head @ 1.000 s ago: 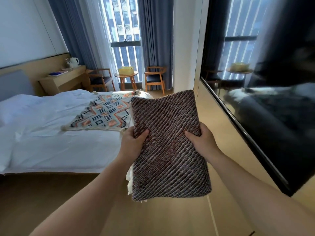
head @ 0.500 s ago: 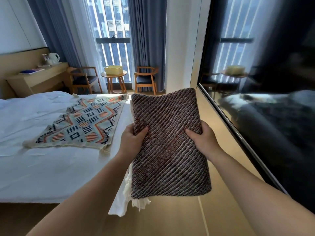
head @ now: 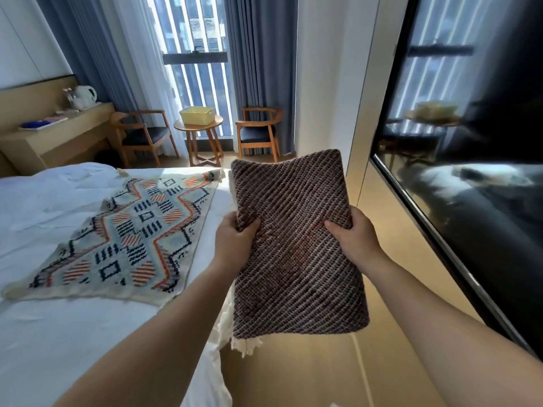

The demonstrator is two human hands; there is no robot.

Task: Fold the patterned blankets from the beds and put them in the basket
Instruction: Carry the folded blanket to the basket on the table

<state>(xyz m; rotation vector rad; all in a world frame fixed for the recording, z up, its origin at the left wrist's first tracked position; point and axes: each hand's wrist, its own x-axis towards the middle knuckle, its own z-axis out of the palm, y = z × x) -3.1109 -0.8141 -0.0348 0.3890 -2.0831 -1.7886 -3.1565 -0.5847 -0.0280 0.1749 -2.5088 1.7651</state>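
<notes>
I hold a folded brown diagonal-striped blanket (head: 296,259) in front of me, above the floor beside the bed. My left hand (head: 233,242) grips its left edge and my right hand (head: 352,239) grips its right edge, thumbs on top. A white fringe hangs from its lower left corner. A second blanket (head: 126,239), pale with orange and navy geometric patterns, lies spread flat on the white bed (head: 53,333) to my left. The yellow basket (head: 197,115) stands on a small round table (head: 202,130) by the window, far ahead.
Two wooden chairs (head: 258,133) flank the round table. A desk (head: 58,136) with a kettle stands at the far left wall. A dark glossy panel (head: 476,201) lines the right wall. A wooden floor aisle (head: 293,377) runs between bed and wall.
The view has advanced along the bed toward the window; the table and basket are closer. Both hands keep the same grip on the brown blanket.
</notes>
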